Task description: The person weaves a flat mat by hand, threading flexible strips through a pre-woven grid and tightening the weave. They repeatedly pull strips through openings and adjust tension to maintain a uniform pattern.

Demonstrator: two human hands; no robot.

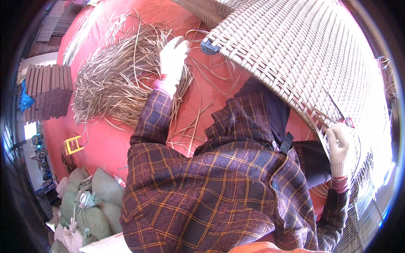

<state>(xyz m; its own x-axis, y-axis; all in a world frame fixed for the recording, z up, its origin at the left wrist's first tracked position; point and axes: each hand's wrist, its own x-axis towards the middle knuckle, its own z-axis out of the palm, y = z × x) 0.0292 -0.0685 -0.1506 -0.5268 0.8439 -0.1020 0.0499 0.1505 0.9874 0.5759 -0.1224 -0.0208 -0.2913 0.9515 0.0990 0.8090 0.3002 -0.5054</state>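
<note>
My left hand (174,57), in a white glove, lies at the right side of a large heap of brown wicker strips (116,80). Its fingers stretch forward, and a loose strip curves close to the fingertips. A big panel woven from pale flat strips (291,55) slants across the upper right, with a blue-grey block (209,47) at its near left corner. At the panel's near edge my gloved right hand (338,145) has its fingers curled. Beside them shows a small red piece (349,122) near a thin dark rod. What the right fingers grip is hidden.
Red sheeting (202,88) spreads beneath the heap, with loose strips scattered over it. Stuffed green sacks (90,219) are piled at the lower left, near a small yellow frame (74,145). Brown slatted stacks (49,90) stand farther left.
</note>
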